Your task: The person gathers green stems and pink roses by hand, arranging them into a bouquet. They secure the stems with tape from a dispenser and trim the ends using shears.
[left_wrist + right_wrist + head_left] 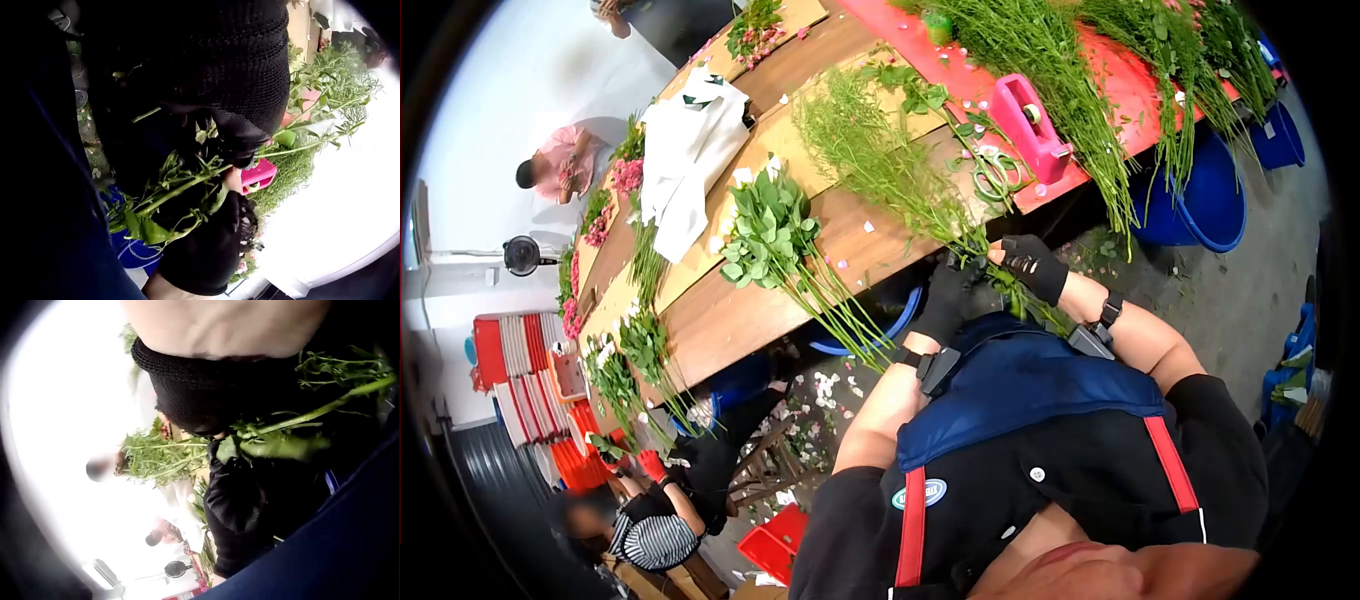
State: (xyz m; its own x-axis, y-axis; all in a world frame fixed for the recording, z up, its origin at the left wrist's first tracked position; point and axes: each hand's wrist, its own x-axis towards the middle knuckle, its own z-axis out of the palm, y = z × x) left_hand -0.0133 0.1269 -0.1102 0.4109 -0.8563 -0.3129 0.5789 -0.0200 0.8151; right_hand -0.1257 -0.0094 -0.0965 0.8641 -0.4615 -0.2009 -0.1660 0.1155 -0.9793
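Observation:
Both hands wear black fingerless gloves and meet at the table's near edge. My left hand [946, 300] grips a leafy green stem [181, 187] whose feathery top [870, 150] spreads over the table. Close beside it, my right hand [1035, 265] pinches the same stem, its bare thumb against the leaves in the left wrist view. Below the hands, the stem's lower end [1025, 300] hangs with side leaves in front of the dark blue apron [1030, 390]. In the right wrist view the stem [325, 412] slants out between the right glove [200, 394] and the left glove [234, 506].
White roses [770, 225] lie left of the hands, stems over the edge. Scissors [998, 175] and a pink tape dispenser [1030, 130] lie ahead. Feathery greens [1030, 60] cover the red sheet. A blue bucket [1200, 205] stands right. Another person [660, 530] sits at left.

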